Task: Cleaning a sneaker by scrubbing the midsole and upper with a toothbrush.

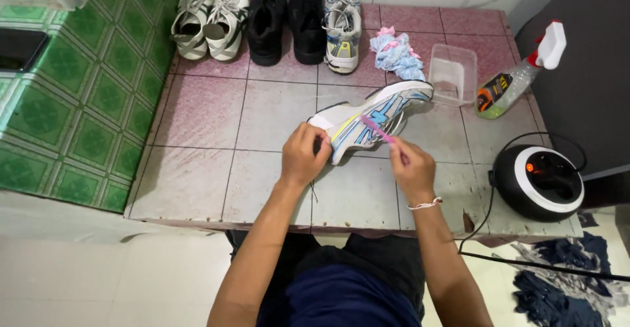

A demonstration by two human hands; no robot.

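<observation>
A white running shoe (377, 114) with blue and yellow stripes lies on its side over the pink tiled ledge (216, 117). My left hand (303, 155) grips its heel end and holds it tilted. My right hand (412, 166) holds a pink toothbrush (376, 129), whose head rests against the shoe's side near the middle. A thin bracelet sits on my right wrist.
Along the back wall stand white sneakers (210, 20), black shoes (287, 22) and the matching running shoe (342, 35). A blue and pink cloth (396, 55), a clear plastic tub (453, 72), a spray bottle (518, 78) and a round black device (538, 181) with cable lie to the right.
</observation>
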